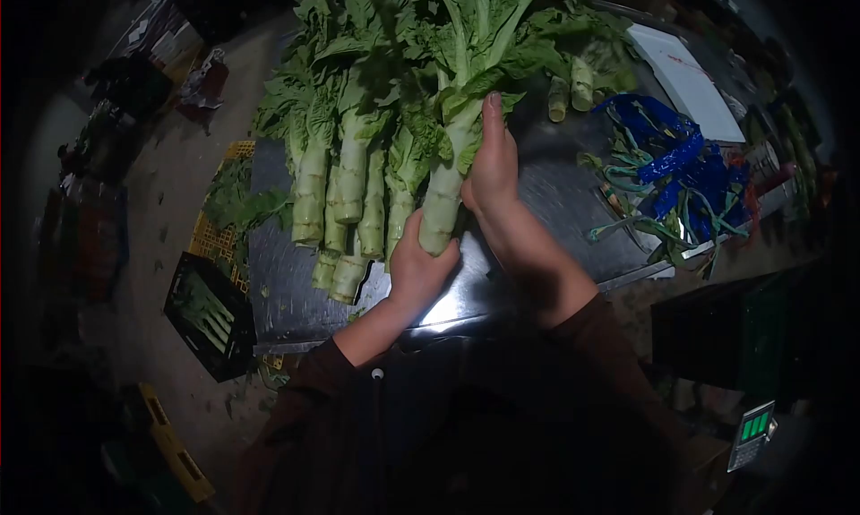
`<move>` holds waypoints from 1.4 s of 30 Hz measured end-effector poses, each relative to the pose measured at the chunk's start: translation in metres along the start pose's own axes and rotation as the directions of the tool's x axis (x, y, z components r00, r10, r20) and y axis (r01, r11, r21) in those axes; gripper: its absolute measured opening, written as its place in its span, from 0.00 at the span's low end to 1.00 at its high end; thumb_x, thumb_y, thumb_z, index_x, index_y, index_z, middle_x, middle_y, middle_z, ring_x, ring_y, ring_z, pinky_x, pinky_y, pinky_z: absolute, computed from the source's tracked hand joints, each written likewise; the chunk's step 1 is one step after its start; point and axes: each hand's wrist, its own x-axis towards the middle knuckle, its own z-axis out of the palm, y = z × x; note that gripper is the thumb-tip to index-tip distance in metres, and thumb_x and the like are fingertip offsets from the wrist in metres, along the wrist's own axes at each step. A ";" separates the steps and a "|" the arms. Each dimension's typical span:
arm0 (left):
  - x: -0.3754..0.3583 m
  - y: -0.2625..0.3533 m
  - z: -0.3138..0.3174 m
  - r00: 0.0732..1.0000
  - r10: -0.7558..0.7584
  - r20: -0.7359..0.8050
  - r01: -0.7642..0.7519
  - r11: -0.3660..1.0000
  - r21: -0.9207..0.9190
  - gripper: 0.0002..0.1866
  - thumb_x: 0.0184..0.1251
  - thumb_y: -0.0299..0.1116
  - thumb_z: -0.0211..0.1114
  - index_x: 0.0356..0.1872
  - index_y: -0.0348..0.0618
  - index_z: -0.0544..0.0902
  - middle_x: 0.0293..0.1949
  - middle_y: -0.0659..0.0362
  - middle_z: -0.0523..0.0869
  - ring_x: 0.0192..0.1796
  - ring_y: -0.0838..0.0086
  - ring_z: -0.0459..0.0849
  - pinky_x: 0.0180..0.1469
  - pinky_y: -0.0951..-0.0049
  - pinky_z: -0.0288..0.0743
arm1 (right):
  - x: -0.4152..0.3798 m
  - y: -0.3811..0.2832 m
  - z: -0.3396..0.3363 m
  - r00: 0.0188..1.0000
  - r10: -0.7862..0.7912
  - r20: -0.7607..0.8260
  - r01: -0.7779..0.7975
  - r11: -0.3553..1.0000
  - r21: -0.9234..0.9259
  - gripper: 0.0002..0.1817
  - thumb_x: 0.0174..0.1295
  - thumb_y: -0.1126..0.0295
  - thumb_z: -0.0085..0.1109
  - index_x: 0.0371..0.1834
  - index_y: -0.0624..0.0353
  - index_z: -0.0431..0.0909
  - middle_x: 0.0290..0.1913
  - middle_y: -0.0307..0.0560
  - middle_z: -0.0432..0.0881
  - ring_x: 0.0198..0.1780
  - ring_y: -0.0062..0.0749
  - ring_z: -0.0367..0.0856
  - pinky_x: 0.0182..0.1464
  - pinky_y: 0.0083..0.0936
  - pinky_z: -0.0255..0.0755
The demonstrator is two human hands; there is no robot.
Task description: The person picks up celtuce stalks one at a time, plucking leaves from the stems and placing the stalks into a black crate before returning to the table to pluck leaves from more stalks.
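A stem lettuce with a thick pale-green stalk and leafy top slants up in front of me. My left hand is wrapped around its cut lower end. Against the stalk's right side, higher up, my right hand grips it with one digit pointing up along the stalk; its other fingers are partly hidden. Just left of my hands, several more stem lettuces lie side by side, leaves away from me and cut ends toward me. All of them rest on a metal table.
Blue straps and greenish ties are heaped at the table's right, by a white tray. More stem lettuces lie at the back right. A black crate stands below the left edge; a lit digital display is at lower right.
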 end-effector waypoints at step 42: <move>-0.005 -0.082 -0.147 0.486 0.675 0.555 0.798 -0.085 -0.597 0.29 0.53 0.37 0.64 0.55 0.41 0.64 0.27 0.54 0.74 0.24 0.70 0.75 0.26 0.73 0.71 | -0.012 0.085 0.117 0.647 0.672 0.361 -0.762 0.591 0.265 0.46 0.46 0.23 0.51 0.50 0.58 0.74 0.42 0.53 0.78 0.40 0.45 0.79 0.43 0.45 0.77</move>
